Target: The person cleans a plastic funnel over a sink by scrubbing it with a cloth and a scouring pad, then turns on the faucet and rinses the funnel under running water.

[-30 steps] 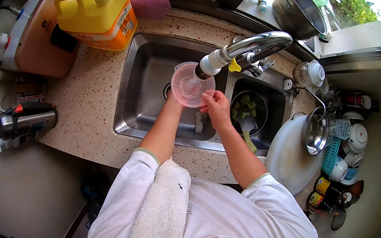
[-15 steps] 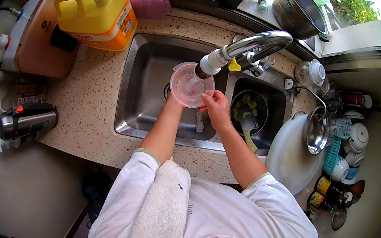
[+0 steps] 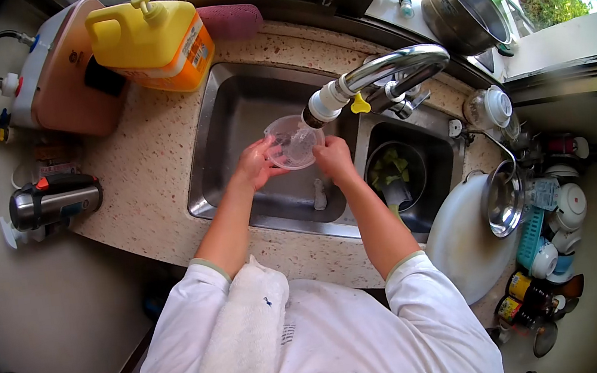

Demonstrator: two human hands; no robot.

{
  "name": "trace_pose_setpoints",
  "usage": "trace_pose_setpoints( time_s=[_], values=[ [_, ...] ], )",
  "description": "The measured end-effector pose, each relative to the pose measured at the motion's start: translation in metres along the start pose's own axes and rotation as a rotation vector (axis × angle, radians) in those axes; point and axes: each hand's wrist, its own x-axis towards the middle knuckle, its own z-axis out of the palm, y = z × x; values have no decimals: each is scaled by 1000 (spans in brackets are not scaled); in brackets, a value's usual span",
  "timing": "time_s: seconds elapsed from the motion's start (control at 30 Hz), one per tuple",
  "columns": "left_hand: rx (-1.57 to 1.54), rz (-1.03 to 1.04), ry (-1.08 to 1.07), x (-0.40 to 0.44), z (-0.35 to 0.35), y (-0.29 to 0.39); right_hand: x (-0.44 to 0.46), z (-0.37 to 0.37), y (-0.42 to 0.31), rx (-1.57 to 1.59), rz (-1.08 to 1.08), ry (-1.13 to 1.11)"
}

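A round, clear plastic bowl (image 3: 294,144) is held over the large sink basin (image 3: 217,114), its opening under the faucet nozzle (image 3: 319,110). Water seems to run into it. My left hand (image 3: 258,163) grips the bowl's left side, fingers curled around the wall and partly underneath. On the opposite side, my right hand (image 3: 333,158) pinches the rim, thumb and fingers closed. A small whitish object (image 3: 319,194) lies in the basin below the bowl.
In the smaller basin stands a dark pot (image 3: 417,171) with green vegetable pieces and a broad-bladed tool. A yellow pump jug (image 3: 151,43) is at the back left, a steel flask (image 3: 55,201) at left. A white round board (image 3: 464,244) and a steel ladle (image 3: 503,197) are right.
My left hand has shifted from beneath the bowl to its left side, and its fingers now show. My right hand still grips the right rim. The view has shifted slightly.
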Motion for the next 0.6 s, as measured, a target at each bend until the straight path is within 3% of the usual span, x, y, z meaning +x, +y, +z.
trace_pose_setpoints(
  time_s=[0.03, 0.1, 0.13, 0.2, 0.23, 0.27, 0.33, 0.4, 0.5, 0.57, 0.6],
  values=[
    [36, 50, 75, -10, 1, 6, 6, 10, -6, -150, -133, 15],
    [109, 150, 222, -30, 0, 17, 20, 30, -22, 44, -396, 62],
    [105, 240, 54, -35, -8, 21, 30, 31, -27, 133, -345, 111],
    [48, 257, 77, -31, 0, 16, 38, 38, -31, 308, -227, 196],
    [25, 264, 86, -29, 2, 18, 37, 44, -27, 224, -217, 208],
    [51, 211, 88, -14, -11, 15, 39, 48, -24, 136, -211, 226],
    [-99, 54, 124, -9, -15, 18, 37, 35, -19, 294, -259, 222],
    [-128, -29, 139, -5, -20, 12, 74, 37, 45, -86, -321, 185],
    [-64, -102, 165, 12, -24, 5, 71, 23, 29, -416, -134, -23],
    [-121, -147, 208, 13, -12, 3, 66, 24, 19, -30, 11, 318],
    [-144, -170, 229, 13, -7, 5, 60, 26, 10, -108, -49, 253]
  ],
)
